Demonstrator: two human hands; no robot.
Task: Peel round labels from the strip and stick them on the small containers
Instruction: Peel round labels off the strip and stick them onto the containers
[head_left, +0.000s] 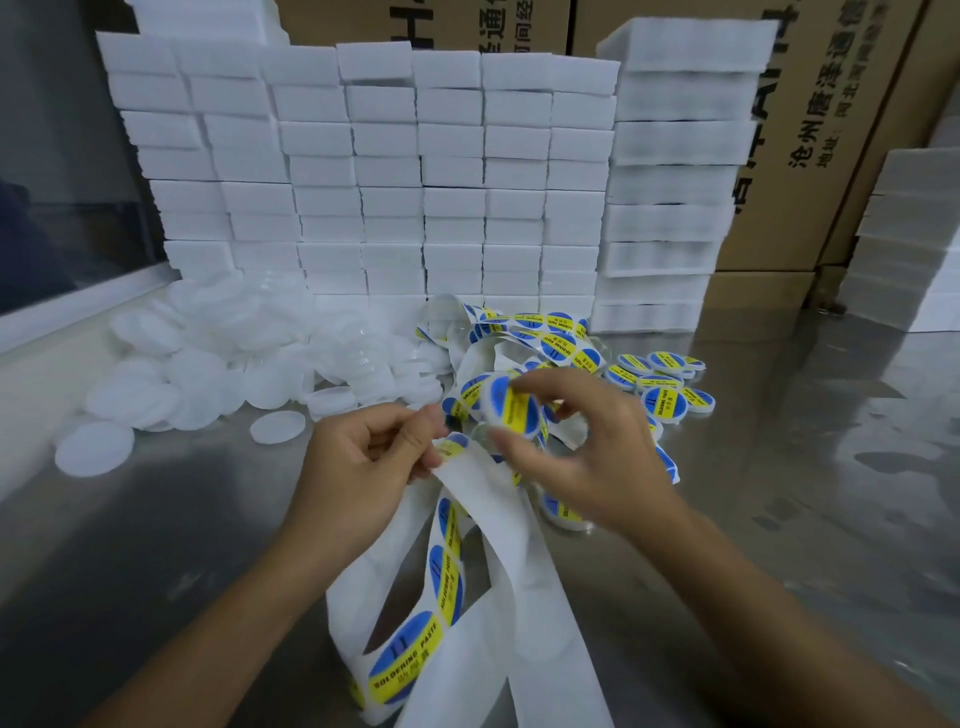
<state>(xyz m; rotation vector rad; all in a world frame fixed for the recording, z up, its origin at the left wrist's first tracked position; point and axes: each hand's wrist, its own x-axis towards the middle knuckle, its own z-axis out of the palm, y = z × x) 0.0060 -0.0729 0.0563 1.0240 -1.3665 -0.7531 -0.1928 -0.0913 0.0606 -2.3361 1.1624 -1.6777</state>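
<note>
So we're mid-batch here. Our right hand has its fingers curled round a small round container that already wears its blue and yellow label, holding it up just past the middle of the view. Our left hand is pinching the label strip right where the next label sits at the fold, so it looks like we're about to peel that one, though motion blur makes the exact fingertip contact hard to call.

Progress check: at about 2 o'clock from our hands there's a cluster of finished containers lying on the steel table, all labelled. At roughly 10 o'clock sits the heap of plain white lids, and that pile is a lot bigger than the done one. So we'd say we're early on, with most of the job still ahead.

The strip loops down toward 6 o'clock with several labels still on it, and more of it is tangled up at 1 o'clock beyond our hands. A fair length of bare backing hangs there too. Behind everything, at 12 o'clock, stands a wall of stacked white boxes.
</note>
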